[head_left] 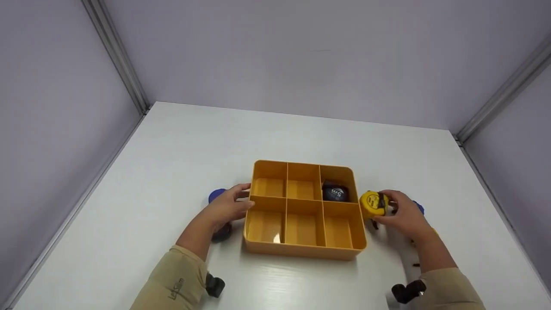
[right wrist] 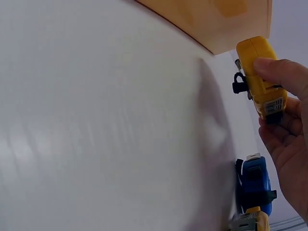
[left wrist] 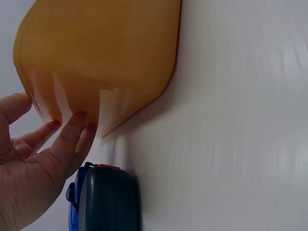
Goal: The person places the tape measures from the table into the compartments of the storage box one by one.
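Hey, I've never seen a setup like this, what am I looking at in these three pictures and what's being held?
No machine here: a person works with two bare hands, wearing three cameras. The big picture comes from the head, looking down; the other two come from each wrist.

On the white table sits a yellow tray with six compartments; a dark tape measure lies in the far right one.

The left hand rests against the tray's left side, with a blue and black tape measure right beside it.

The right hand holds a yellow tape measure just outside the tray's right wall. Another blue tape measure lies on the table near that hand.
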